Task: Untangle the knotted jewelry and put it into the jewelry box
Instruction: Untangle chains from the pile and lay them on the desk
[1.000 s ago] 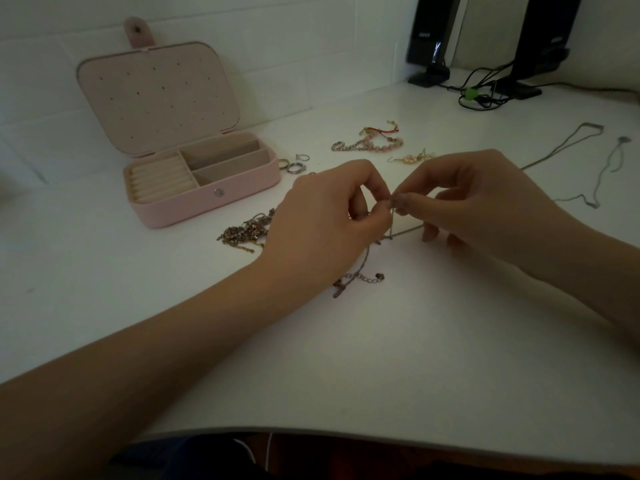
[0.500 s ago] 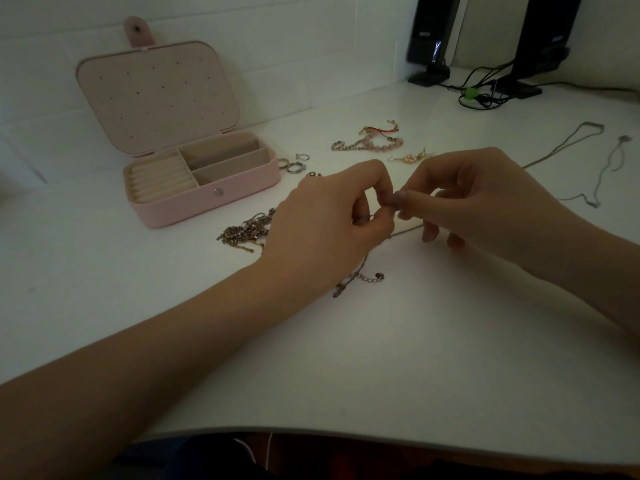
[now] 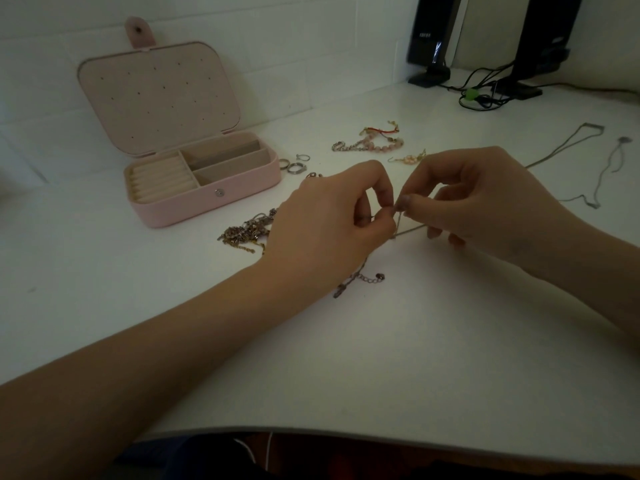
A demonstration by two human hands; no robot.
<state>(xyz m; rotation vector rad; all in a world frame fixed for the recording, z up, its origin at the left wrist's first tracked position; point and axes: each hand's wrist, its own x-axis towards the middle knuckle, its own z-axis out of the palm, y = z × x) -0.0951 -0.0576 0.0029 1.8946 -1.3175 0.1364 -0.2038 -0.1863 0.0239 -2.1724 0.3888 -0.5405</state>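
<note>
Above the table (image 3: 381, 358), left hand (image 3: 329, 226) and right hand (image 3: 485, 199) are each pinching the thin chain (image 3: 410, 231), grip clamped; jewelry box (image 3: 207, 188) is standing open nearby.

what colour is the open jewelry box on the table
Pale pink outside, with a cream-beige lining in the jewelry box; the head view shows it.

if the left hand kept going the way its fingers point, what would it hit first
Most likely the right hand: the left hand points rightward and their fingertips already meet on the thin chain. Depth is hard to judge.
</note>
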